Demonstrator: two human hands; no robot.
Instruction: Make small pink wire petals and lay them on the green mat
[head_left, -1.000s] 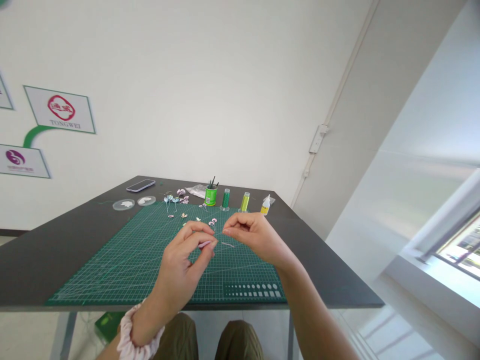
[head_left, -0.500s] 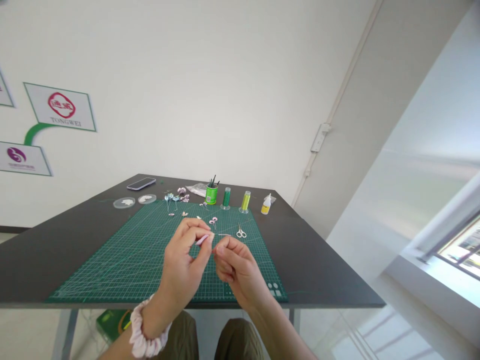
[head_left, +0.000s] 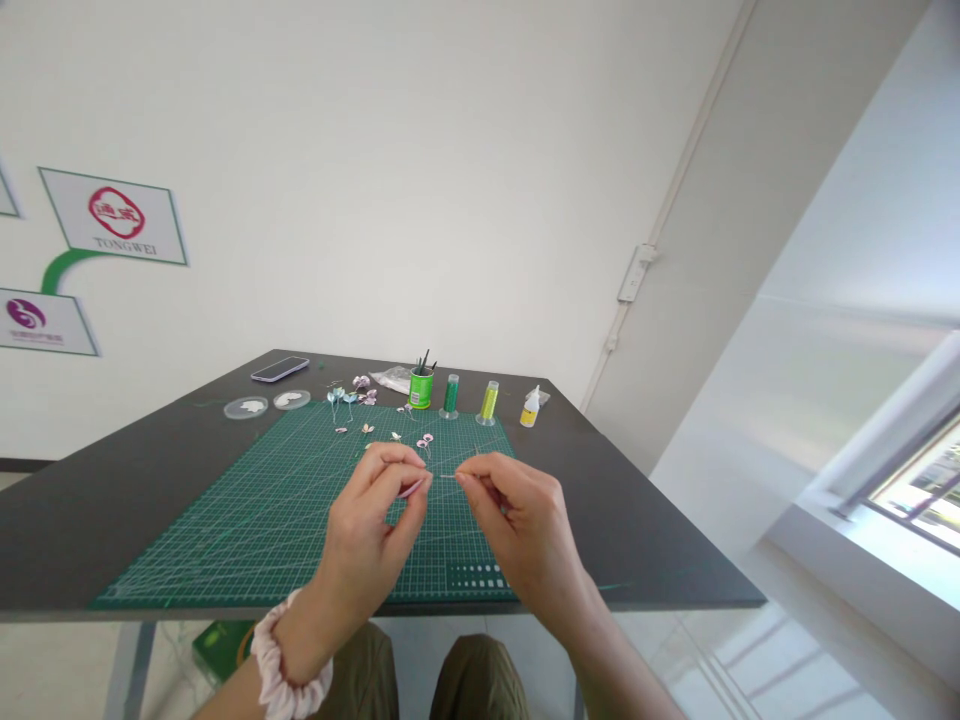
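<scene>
My left hand [head_left: 379, 515] is closed in a pinch over the green cutting mat [head_left: 292, 520]. Between its thumb and fingers sits a small pink petal [head_left: 410, 489], mostly covered by the fingers. My right hand [head_left: 525, 515] is pinched shut a little to the right, apart from the left. At its fingertips shows a thin pale strip [head_left: 448, 476]; whether the fingers grip it or it lies on the mat behind, I cannot tell. Beyond the hands are pink looped pieces [head_left: 425, 441] and several small petals. The scissors are almost wholly hidden behind my right hand.
A green can of tools [head_left: 421, 388], a dark green thread spool [head_left: 450, 397], a yellow-green spool [head_left: 487, 403] and a glue bottle [head_left: 530, 408] stand at the back. Blue wired flowers [head_left: 343, 396], clear dishes [head_left: 246, 408] and a phone [head_left: 280, 369] lie left.
My right hand has moved right and slightly up, away from the left fingertips, and now covers the scissors. My left hand keeps its pinch on the petal, which has turned slightly.
</scene>
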